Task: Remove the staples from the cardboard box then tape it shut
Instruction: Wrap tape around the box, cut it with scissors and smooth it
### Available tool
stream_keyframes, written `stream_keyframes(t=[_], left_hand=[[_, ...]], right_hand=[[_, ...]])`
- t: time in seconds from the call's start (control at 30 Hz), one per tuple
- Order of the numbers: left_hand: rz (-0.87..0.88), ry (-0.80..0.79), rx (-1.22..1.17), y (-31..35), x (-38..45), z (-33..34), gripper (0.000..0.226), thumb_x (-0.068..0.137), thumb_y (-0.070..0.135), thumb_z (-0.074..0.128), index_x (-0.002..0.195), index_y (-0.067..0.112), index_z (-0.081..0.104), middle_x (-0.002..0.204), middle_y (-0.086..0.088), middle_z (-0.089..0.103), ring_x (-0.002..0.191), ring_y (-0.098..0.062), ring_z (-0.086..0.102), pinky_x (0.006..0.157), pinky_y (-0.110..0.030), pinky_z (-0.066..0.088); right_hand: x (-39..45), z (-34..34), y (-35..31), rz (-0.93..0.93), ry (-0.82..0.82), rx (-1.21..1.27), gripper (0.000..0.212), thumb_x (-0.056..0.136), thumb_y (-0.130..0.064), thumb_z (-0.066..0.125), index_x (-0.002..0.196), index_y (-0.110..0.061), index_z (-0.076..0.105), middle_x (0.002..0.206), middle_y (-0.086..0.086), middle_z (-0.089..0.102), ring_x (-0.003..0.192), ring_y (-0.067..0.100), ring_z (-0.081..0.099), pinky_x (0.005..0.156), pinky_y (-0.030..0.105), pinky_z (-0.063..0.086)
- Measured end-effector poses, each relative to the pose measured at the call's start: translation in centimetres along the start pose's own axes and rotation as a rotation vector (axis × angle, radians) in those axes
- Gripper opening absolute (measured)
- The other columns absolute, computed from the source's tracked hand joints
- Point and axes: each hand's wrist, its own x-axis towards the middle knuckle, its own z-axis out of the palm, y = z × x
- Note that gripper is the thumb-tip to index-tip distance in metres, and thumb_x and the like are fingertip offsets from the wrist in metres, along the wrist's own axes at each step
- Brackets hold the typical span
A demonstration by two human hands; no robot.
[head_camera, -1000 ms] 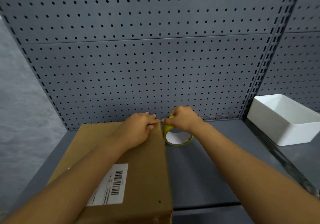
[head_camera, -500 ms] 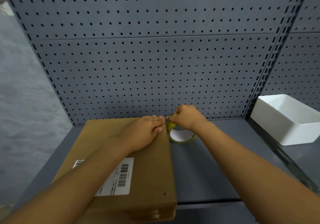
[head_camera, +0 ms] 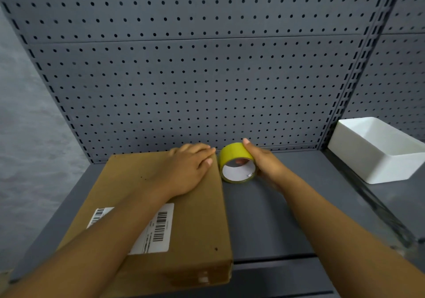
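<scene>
Head view: left hand (head_camera: 188, 169) lies flat, fingers straight and together, pressing the far right corner of the cardboard box (head_camera: 161, 208) on the shelf (head_camera: 264, 217). Right hand (head_camera: 264, 162) grips the yellow tape roll (head_camera: 236, 159), fingers curled over its outer band, thumb inside the core; roll sits just right of the left fingertips, beside the box edge.

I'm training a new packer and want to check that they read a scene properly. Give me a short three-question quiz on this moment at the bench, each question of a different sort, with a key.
1. True or false: the left hand lies flat on top of the cardboard box.
2. What does the right hand grip? A) a stapler B) the yellow tape roll C) the white bin
3. Fill in: the tape roll sits on the shelf just to the ___ of the box.

Key: 1 true; 2 B; 3 right.
</scene>
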Motion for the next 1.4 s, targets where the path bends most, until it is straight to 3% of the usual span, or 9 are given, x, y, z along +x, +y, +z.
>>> stream_keyframes(t=[0.17, 0.33, 0.47, 0.87, 1.0, 1.07, 1.13, 1.27, 1.4], left_hand=[[0.019, -0.007, -0.039, -0.4, 0.0, -0.2, 0.044, 0.102, 0.041, 0.027, 0.146, 0.040, 0.029, 0.153, 0.020, 0.027, 0.140, -0.005, 0.025, 0.113, -0.035, 0.013], [0.022, -0.042, -0.008, -0.8, -0.3, -0.3, 0.045, 0.102, 0.044, 0.023, 0.147, 0.044, 0.022, 0.154, 0.022, 0.022, 0.142, -0.004, 0.019, 0.114, -0.034, 0.011], [0.027, -0.077, 0.005, -0.7, -0.5, -0.4, 0.046, 0.103, 0.044, 0.018, 0.149, 0.044, 0.016, 0.156, 0.022, 0.015, 0.144, -0.003, 0.012, 0.115, -0.031, 0.006], [0.031, -0.068, -0.034, -0.7, -0.2, -0.9, 0.044, 0.103, 0.041, 0.025, 0.146, 0.043, 0.027, 0.153, 0.022, 0.025, 0.141, -0.005, 0.022, 0.114, -0.034, 0.012], [-0.011, 0.047, -0.236, -0.6, 2.1, -1.1, 0.028, 0.100, 0.038, 0.038, 0.106, 0.027, 0.063, 0.107, 0.013, 0.059, 0.097, -0.007, 0.053, 0.092, -0.035, 0.039], [-0.033, 0.125, -0.272, -0.2, 4.0, -0.8, 0.034, 0.099, 0.037, 0.043, 0.077, 0.014, 0.054, 0.073, 0.004, 0.051, 0.065, -0.012, 0.047, 0.067, -0.030, 0.038], [-0.055, 0.137, -0.245, 0.3, 6.1, -0.5, 0.040, 0.098, 0.038, 0.046, 0.073, 0.008, 0.052, 0.062, -0.002, 0.048, 0.057, -0.016, 0.043, 0.058, -0.029, 0.034], [0.004, -0.159, -0.424, 1.6, 9.3, 0.0, 0.036, 0.096, 0.046, 0.049, 0.086, 0.015, 0.065, 0.077, 0.000, 0.062, 0.071, -0.013, 0.056, 0.067, -0.028, 0.041], [0.116, -0.428, -0.528, 1.8, 11.2, 0.3, 0.020, 0.095, 0.035, 0.056, 0.095, 0.020, 0.069, 0.089, 0.006, 0.070, 0.083, -0.006, 0.063, 0.082, -0.025, 0.047]], right_hand=[[0.0, 1.6, 0.3, -0.031, 0.107, 0.344, 0.034, 0.084, -0.040, 0.069, 0.093, -0.008, 0.060, 0.080, 0.012, 0.066, 0.069, 0.021, 0.064, 0.069, 0.033, 0.052], [0.6, -0.3, -1.8, -0.115, 0.068, -0.080, 0.045, 0.077, -0.050, 0.071, 0.063, -0.022, 0.040, 0.067, 0.009, 0.041, 0.063, 0.020, 0.041, 0.063, 0.030, 0.034], [0.9, -1.3, -2.4, -0.173, 0.092, -0.393, 0.050, 0.081, -0.046, 0.071, 0.060, -0.020, 0.034, 0.057, -0.002, 0.038, 0.055, 0.015, 0.038, 0.055, 0.026, 0.031], [2.1, -2.5, -2.2, -0.179, 0.034, -0.488, 0.047, 0.079, -0.046, 0.073, 0.062, -0.020, 0.038, 0.057, -0.004, 0.042, 0.056, 0.013, 0.043, 0.057, 0.026, 0.036], [2.5, -2.6, -1.6, -0.168, -0.002, -0.362, 0.045, 0.080, -0.051, 0.070, 0.067, -0.018, 0.042, 0.062, -0.001, 0.045, 0.062, 0.015, 0.046, 0.065, 0.028, 0.038], [2.4, -2.7, -1.3, -0.166, -0.007, -0.305, 0.044, 0.080, -0.053, 0.068, 0.072, -0.016, 0.046, 0.066, 0.000, 0.047, 0.065, 0.015, 0.048, 0.068, 0.028, 0.040], [2.3, -2.6, -1.1, -0.178, 0.006, -0.279, 0.045, 0.081, -0.055, 0.066, 0.072, -0.016, 0.046, 0.066, -0.002, 0.046, 0.066, 0.014, 0.047, 0.071, 0.029, 0.041], [1.9, -2.4, -1.0, -0.195, 0.104, -0.318, 0.051, 0.082, -0.059, 0.061, 0.081, -0.009, 0.056, 0.075, 0.001, 0.056, 0.078, 0.021, 0.058, 0.078, 0.033, 0.048], [0.9, -1.8, -1.6, -0.213, 0.280, -0.424, 0.047, 0.091, -0.054, 0.052, 0.094, -0.007, 0.059, 0.081, 0.000, 0.058, 0.077, 0.015, 0.053, 0.064, 0.023, 0.042]])
